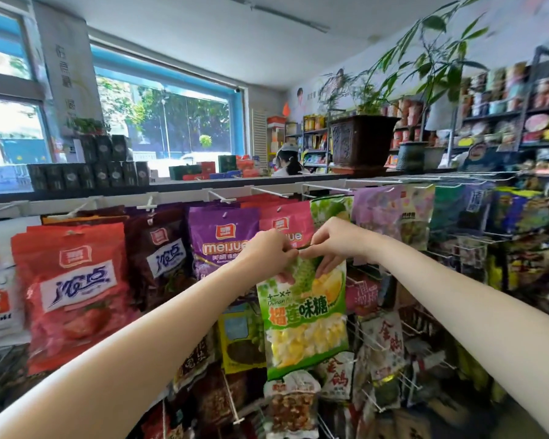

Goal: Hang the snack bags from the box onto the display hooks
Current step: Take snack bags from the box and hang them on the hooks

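Bright daylight came through the large windows (165, 122) at upper left, which were blown out in places. Light was even, with soft shadows. The shelves (504, 122) and plant (431, 58) at right were smeared by blur, and straight lines bowed toward the edges.

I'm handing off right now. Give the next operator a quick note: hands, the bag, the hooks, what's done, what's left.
Left hand: pinches the top edge of the green durian bag.
Right hand: pinches the same top edge, fingers down over the bag's front.
The bag hangs from both hands in front of the pink bag, below the top hook row. I cannot tell whether it is on a hook yet.
Done: red, purple and pink bags hang on the top row, as does a matching green bag.
Left: seat this bag on a hook. The box is not in view.
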`<state>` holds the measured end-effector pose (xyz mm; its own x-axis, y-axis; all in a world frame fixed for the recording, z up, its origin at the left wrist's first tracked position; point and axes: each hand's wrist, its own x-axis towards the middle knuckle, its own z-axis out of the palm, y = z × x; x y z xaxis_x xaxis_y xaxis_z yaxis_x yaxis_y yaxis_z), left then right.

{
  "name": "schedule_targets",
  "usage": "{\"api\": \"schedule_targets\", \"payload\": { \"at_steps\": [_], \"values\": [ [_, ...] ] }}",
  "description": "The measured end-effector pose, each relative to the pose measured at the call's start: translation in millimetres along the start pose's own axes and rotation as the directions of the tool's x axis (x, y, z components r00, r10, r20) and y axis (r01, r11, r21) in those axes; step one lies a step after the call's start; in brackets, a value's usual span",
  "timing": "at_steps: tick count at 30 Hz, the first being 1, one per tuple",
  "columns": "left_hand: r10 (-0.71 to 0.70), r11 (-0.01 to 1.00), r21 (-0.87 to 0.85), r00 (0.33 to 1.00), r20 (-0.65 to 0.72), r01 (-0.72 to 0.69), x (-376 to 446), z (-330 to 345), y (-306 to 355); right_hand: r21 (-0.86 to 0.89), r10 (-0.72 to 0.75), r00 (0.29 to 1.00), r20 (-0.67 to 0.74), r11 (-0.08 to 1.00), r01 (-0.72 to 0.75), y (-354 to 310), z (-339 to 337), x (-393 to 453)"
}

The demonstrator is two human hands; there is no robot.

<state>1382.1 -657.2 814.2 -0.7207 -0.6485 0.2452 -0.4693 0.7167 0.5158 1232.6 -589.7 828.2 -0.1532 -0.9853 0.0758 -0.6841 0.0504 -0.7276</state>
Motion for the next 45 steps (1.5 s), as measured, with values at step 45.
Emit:
{"api": "schedule_targets", "payload": {
  "at_steps": [45],
  "values": [
    [-0.383,0.913,-0.222,0.905,-0.185,0.341,275.1,74.2,59.8,-0.007,-0.263,0.964,0.026,0.965,0.264,168.9,-193.3,199.3]
  ]
}}
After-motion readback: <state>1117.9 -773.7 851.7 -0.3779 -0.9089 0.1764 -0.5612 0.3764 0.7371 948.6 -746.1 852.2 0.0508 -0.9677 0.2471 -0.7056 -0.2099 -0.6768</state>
